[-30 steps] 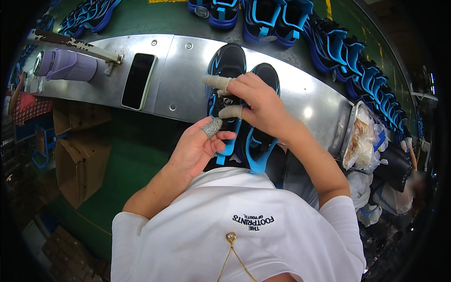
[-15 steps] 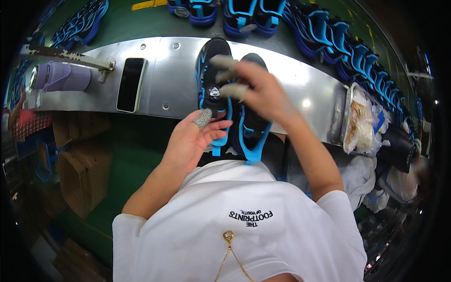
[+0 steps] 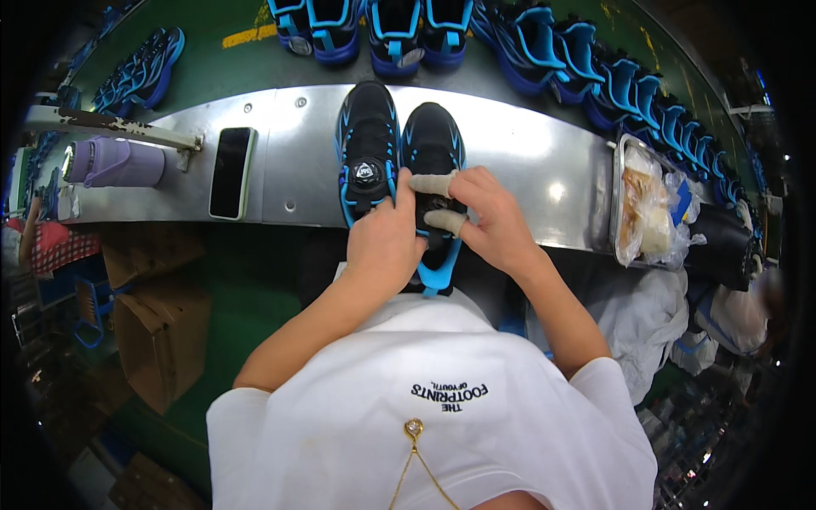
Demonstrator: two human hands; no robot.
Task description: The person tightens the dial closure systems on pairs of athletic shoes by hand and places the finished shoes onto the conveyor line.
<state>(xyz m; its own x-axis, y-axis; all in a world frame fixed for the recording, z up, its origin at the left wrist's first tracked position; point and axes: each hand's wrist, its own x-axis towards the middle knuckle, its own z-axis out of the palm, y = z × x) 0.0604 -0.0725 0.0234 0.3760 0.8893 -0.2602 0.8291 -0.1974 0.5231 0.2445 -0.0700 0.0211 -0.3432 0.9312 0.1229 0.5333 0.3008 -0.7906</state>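
The right shoe (image 3: 432,129) points far on the metal bench (image 3: 535,157). Over its middle, the right hand (image 3: 491,214) has thumb and forefinger narrowly apart, grip unclear; the left hand (image 3: 384,242) extends its forefinger alongside. Steadying the shoe should keep fingertip work precise.

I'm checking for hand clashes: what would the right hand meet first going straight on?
Likely the left hand, at its bare, extended index finger; depth beside the beige-covered right fingertips is unclear.
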